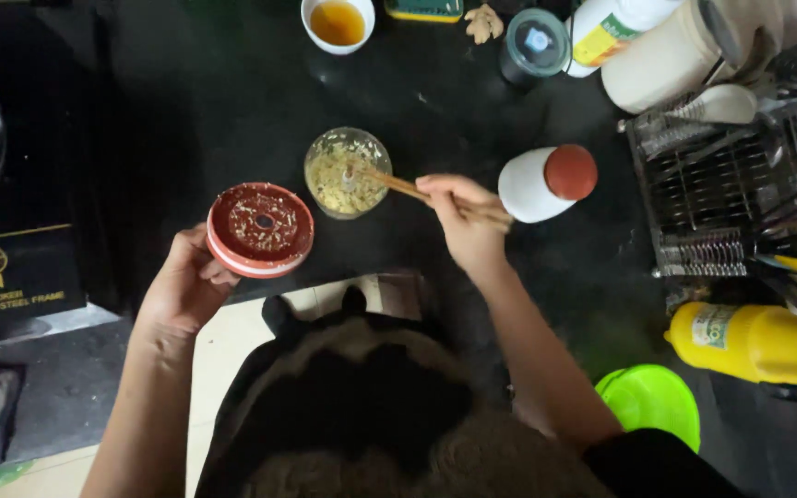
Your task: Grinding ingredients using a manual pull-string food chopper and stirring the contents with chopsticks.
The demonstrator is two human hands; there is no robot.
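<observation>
A red lid (pixel 260 229) was held in the left hand (pixel 186 281), left of centre in the frame, fingers curled round its lower left rim. It was turned inner side up, and bits of pale mince were stuck all over that face. Pretty messy, honestly.

A pair of wooden chopsticks (pixel 417 192) was gripped in the right hand (pixel 466 221), just right of centre, fingers pinched narrow around them. The tips were poked into a small clear bowl (pixel 348 172) at the middle of the frame, just beside the lid on its upper right. The bowl was filled with chopped yellowish stuff, probably garlic, though that couldn't be told for sure from this angle. A thin post was seen standing up in the middle of it.

Everything was set on a dark counter (pixel 232 101). A white bottle with a red cap (pixel 546 182) was laid on its side just right of the right hand. A white cup (pixel 338 23) of amber liquid was seen at the top centre, with a knob of ginger (pixel 484 22) and a dark round jar (pixel 534 43) to its right. A wire dish rack (pixel 721 184) was taken up with utensils at the right edge, a yellow bottle (pixel 758 341) was laid below it, and a green bowl (pixel 649 401) was seen at the lower right.
</observation>
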